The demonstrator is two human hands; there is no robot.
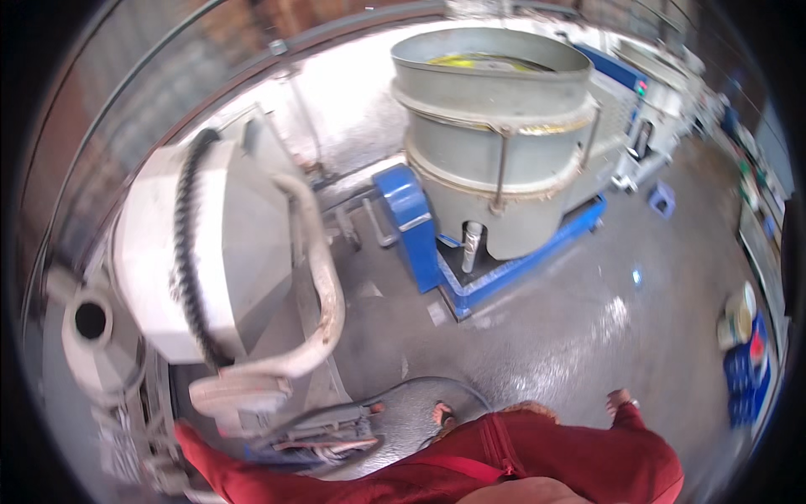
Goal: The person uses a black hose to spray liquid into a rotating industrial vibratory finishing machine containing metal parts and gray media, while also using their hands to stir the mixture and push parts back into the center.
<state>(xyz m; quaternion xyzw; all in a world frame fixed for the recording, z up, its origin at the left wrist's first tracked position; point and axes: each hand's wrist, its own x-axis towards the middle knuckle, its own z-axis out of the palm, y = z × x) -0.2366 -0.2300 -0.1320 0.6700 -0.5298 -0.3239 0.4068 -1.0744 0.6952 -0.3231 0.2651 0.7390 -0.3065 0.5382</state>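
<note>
In the head view, our right hand (620, 399) is at the lower right of the frame, above the shiny grey floor (537, 336); it is small and blurred, and we cannot tell whether its fingers are spread or curled. Our left arm, in a red sleeve (211, 464), stretches to the lower left; the left hand does not show past the cuff, so we cannot tell its state. Near that cuff, filling the left of the frame, we see a large white drum (151, 252) with a dark toothed ring (185, 235) around it and a thick curved pipe (330, 307) beside it. At the upper middle we have a tall grey vat (495, 151) on a blue base (520, 267). A dark hose (428, 380) bends across the lower middle, near a sandalled foot (442, 412). At the right edge we find blue crates (740, 378) just below pale buckets (736, 326)
</note>
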